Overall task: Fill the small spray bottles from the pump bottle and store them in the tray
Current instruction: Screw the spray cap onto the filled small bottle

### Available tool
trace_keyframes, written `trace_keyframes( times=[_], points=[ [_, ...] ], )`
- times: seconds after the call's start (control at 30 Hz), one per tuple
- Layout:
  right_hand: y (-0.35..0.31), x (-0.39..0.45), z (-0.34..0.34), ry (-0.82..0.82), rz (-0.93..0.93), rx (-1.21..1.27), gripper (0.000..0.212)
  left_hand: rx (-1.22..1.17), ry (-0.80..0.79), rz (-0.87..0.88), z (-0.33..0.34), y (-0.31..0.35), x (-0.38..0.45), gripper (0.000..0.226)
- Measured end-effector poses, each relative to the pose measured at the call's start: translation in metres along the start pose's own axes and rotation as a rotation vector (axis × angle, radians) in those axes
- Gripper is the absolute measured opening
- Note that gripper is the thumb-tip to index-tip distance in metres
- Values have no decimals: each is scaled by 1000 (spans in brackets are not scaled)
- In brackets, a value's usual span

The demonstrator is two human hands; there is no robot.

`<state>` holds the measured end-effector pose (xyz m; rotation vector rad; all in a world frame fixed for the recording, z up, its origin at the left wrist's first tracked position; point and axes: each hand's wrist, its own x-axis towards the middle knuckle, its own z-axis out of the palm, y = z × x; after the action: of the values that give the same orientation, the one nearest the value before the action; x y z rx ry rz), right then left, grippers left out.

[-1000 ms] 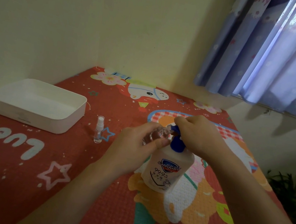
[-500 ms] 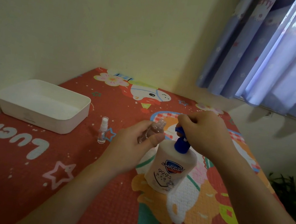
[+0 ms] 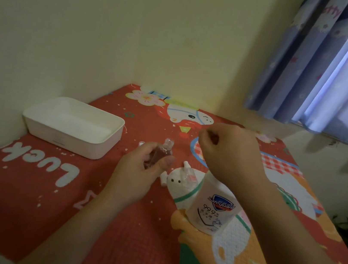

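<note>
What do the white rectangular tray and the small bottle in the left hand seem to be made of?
White rectangular tray: probably matte plastic, with smooth rounded walls and no gloss. Small clear bottle in the left hand: transparent, likely plastic, though glass cannot be excluded.

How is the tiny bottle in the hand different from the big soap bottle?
The small spray bottle is much smaller than the pump bottle. The small one is see-through with no label; the pump bottle is whitish with a printed blue label. The left hand holds the small one tilted above the mat, while the pump bottle stands on the mat. Both are plastic-looking bottles.
</note>
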<state>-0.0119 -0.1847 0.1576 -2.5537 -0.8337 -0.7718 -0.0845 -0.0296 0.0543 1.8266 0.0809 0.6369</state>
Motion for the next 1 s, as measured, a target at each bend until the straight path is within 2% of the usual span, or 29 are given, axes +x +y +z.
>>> trace_keyframes(
  times=[0.13,0.3,0.47,0.67,0.83,1.0],
  points=[
    [-18,2,13,0,-43,-11,27,20,59,-24,-12,-9,-2,12],
    [-37,-1,33,-45,-63,-13,23,16,91,-56,-21,-17,-4,13],
    [-42,-8,66,-118,-2,32,22,21,95,-76,-25,-30,-4,10],
    [-31,-18,117,-259,165,29,17,52,91,-79,-27,-39,-7,14],
    [-26,-27,146,-308,275,-21,37,41,102,-102,-28,-43,-9,19],
    [-24,-31,156,-417,371,36,39,-5,147,-143,-31,-45,-9,28]
  ],
)
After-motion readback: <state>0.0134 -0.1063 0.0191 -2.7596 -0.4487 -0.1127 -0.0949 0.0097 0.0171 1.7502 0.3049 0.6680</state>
